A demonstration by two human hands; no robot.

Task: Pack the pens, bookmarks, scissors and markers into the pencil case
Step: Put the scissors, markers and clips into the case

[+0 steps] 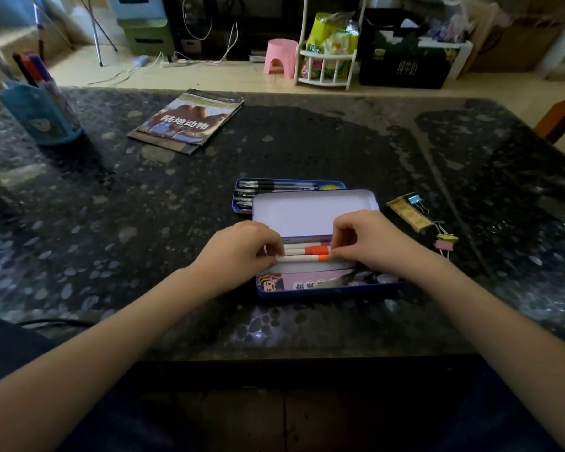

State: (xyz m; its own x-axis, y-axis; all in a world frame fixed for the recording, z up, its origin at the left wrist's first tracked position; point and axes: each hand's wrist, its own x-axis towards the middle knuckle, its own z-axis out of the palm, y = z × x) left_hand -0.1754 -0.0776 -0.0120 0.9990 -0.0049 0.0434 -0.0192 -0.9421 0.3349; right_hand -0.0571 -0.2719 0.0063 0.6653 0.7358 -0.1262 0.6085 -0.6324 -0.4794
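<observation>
A: Left hand [242,247] and right hand [369,243] each pinch one end of the orange-capped marker [302,258], laying it flat in the pencil case [327,290], beside two more markers [307,248] already in.

B: Handling?

A: Judging by looks: light, stiff plastic barrel, smooth, likely to roll. The end pinches suit it; seat it parallel against its neighbours so it can't roll.

B: What else is in the case?

A: At its near edge, a purple bookmark [300,279] with a cartoon face and characters too small to read. Next to it something grey and metallic, possibly the scissors [349,278], partly under the right wrist; can't confirm.

B: Behind the case?

A: Its pale lid [310,213] stands open. Just past the lid, a blue tray [242,197] of black pens [274,187].

B: Stuff outside?

A: Right of the case, a yellow bookmark [410,212] with binder clips [444,239], print unreadable. Far left of the case, a booklet [190,120] titled 陆地动物, and a blue pen cup [40,114]. Beyond the table [111,239], a dark box [405,66] on the floor reads 纯牛奶.
</observation>
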